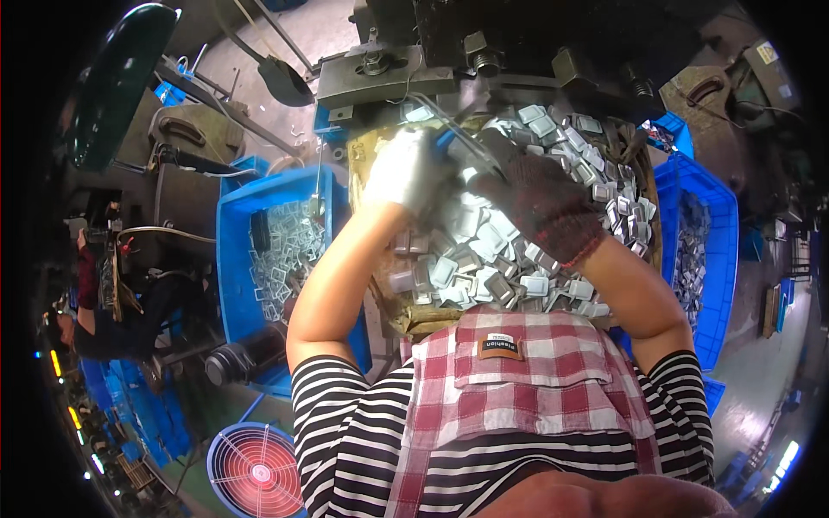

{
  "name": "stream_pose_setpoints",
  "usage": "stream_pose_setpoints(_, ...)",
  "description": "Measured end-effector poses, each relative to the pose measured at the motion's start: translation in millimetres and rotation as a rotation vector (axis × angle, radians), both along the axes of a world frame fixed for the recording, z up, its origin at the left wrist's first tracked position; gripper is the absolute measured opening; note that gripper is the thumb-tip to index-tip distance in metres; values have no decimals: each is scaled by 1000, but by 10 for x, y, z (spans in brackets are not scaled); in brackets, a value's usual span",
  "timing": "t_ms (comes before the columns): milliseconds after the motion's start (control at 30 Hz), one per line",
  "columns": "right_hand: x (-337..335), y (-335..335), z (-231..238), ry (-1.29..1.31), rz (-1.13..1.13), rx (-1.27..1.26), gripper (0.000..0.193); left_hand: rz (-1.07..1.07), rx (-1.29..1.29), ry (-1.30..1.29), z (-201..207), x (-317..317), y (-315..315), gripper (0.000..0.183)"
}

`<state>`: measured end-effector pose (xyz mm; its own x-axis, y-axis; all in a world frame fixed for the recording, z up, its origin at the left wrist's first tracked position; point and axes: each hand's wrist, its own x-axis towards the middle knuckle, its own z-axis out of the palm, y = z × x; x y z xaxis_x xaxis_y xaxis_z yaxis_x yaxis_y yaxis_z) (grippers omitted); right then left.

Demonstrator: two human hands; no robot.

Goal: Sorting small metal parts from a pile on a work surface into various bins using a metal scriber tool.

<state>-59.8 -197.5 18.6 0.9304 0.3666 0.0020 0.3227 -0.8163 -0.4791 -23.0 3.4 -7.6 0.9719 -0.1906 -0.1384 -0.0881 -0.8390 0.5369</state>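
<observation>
My left hand [401, 173], in a white glove washed out by glare, is over the left side of a heap of small grey metal pieces [492, 233]. Its fingers are smeared by motion, and a small blue item [446, 138] shows beside them. Across from it, my right hand [548, 194] wears a dark red and black knitted glove. Its fingers are closed around the lower end of a long thin metal tool [453, 125], which slants up and left toward the press. The pieces are shallow and rectangular with rounded corners, loosely piled on a brown-edged surface [423, 321].
Dark press machinery [389, 73] with bolts and springs borders the far side. Blue bins flank me: the left bin [231, 250] holds thin frame-shaped pieces, the right bin [721, 259] more small parts. A round fan [259, 473] stands lower left. Another person [129, 324] is at far left.
</observation>
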Motion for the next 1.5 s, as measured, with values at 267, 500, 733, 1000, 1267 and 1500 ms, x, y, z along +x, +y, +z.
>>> stream_pose_setpoints(267, -535, -667, 211, 1, -167, 419, 43, 232, 9, -239, -130, -68, 572, 35)
stream_pose_setpoints(500, -729, -803, 49, 208, -555, 666, 41, 147, 44, -17, 32, 435, 7, 34)
stream_pose_setpoints(733, -725, -624, 236, 493, -479, 722, 41, 413, -773, 7, -173, 362, 81, 24)
stream_pose_setpoints(1000, -705, -478, 211, 487, -369, 696, 46, 316, -1139, 291, -8, 53, -42, 26)
stream_pose_setpoints(1267, -749, -507, 270, 449, -346, 546, 46, 307, -1236, 368, -146, 85, -77, 29)
stream_pose_setpoints(1500, -759, -531, 229, 411, -322, 545, 47, 321, -1209, 405, -67, 67, -180, 26)
